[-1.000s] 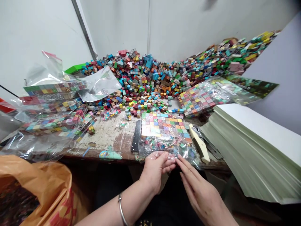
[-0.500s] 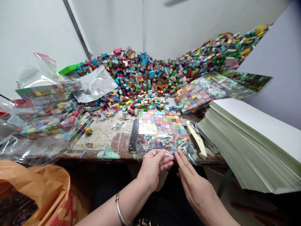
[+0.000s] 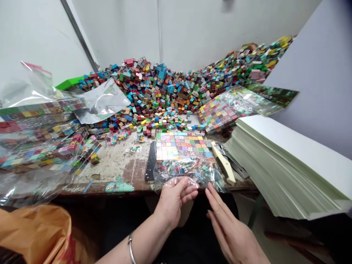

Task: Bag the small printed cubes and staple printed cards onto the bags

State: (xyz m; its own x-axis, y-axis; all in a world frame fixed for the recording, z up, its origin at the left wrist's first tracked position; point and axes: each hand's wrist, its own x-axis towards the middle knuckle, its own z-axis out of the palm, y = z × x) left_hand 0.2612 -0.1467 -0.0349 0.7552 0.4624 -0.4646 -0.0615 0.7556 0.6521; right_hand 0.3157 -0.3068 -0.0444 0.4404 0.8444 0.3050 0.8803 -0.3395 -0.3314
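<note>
A clear plastic bag [image 3: 189, 165] lies flat at the table's front edge. Inside it are rows of small coloured patterned cubes [image 3: 178, 145], and tiny mixed pieces fill the part nearer me. My left hand [image 3: 174, 200] pinches the bag's near edge between thumb and fingers. Just right of it, my right hand [image 3: 229, 223] has its fingers stretched out and holds nothing; its fingertips are close to the bag's near right corner. Whether they touch the plastic I cannot tell. A dark speckled bar [image 3: 150, 161] lies along the bag's left side.
A cream-handled cutter [image 3: 224, 165] lies right of the bag, beside a tall stack of sheets [image 3: 286, 176]. Loose cubes [image 3: 165, 88] are heaped against the wall. Filled bags [image 3: 41, 146] pile up at left, another packed bag [image 3: 222, 113] at back right. An orange bag [image 3: 41, 231] stands below left.
My right hand has drawn slightly away from my left, widening the gap between them. My left hand keeps its pinch on the bag. The camera view has shifted a little to the right.
</note>
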